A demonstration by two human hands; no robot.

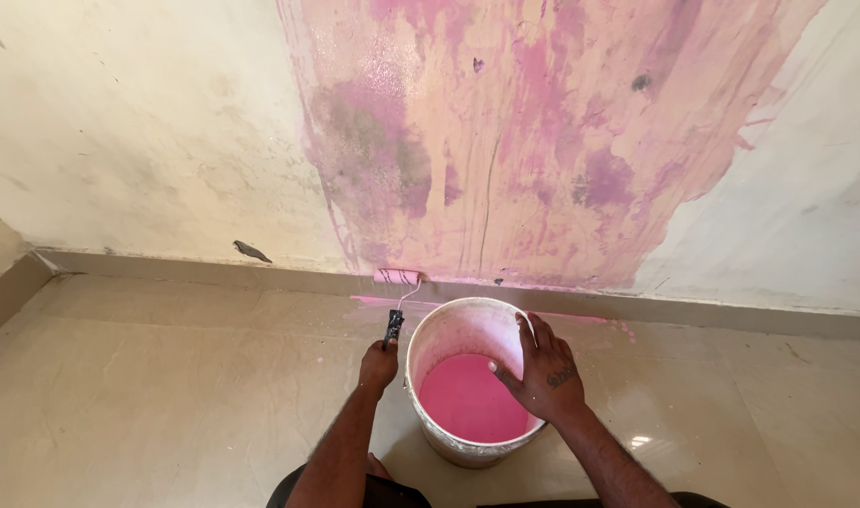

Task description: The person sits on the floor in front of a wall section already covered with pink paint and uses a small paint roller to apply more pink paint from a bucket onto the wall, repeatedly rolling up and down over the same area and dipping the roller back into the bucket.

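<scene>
Wall (148,122): cream plaster, scuffed and stained, with a broad pink-and-purple painted patch (533,141) streaking down its middle.
Skirting (195,268): grey strip along the wall's foot.
Floor (167,395): glossy beige tiles, a pink smear by the skirting.
Light: soft daylight, a small glare at right.

One head-worn camera looks steeply down and forward from close above the white plastic bucket of pink paint (446,331), facing the pink-streaked cream wall (543,141) behind it.

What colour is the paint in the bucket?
Pink, seen in the head view: paint inside the bucket.
</scene>
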